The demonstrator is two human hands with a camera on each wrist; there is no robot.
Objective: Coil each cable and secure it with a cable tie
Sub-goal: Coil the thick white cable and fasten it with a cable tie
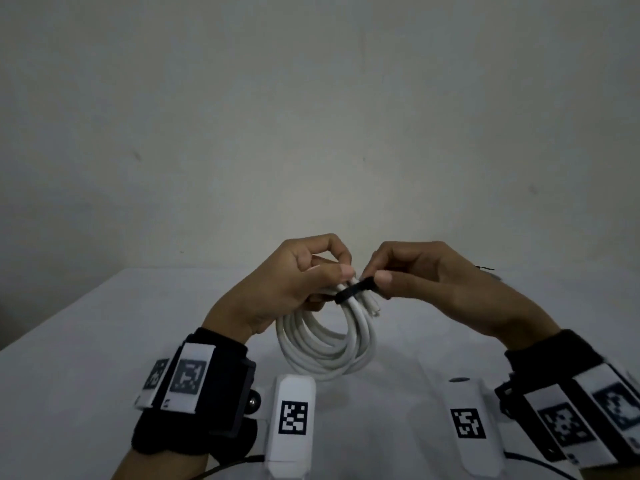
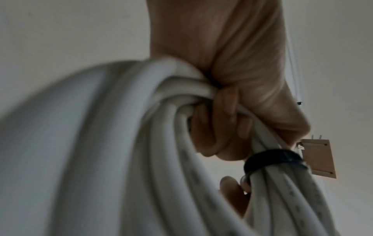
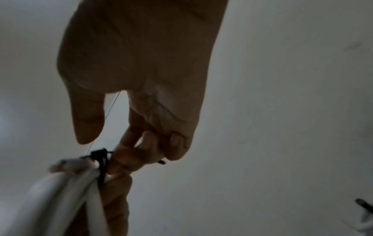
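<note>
A white cable [image 1: 322,341] hangs as a coil of several loops above the white table [image 1: 86,341]. My left hand [image 1: 294,282] grips the coil's top, fingers curled round the bundled strands [image 2: 181,99]. A black cable tie [image 1: 353,289] wraps the bundle just right of that grip; it shows as a dark band [image 2: 270,159] in the left wrist view. My right hand [image 1: 426,282] pinches the tie's free end between thumb and forefinger. In the right wrist view the tie [image 3: 101,161] sits against the coil [image 3: 66,191], below the thumb. A white plug end [image 1: 372,304] dangles beside the tie.
A small dark object [image 1: 485,268] lies on the table at the far right behind my right hand. A dark item [image 3: 363,206] shows at the right edge of the right wrist view. A plain wall stands behind the table. A wooden plate [image 2: 318,158] hangs on the wall.
</note>
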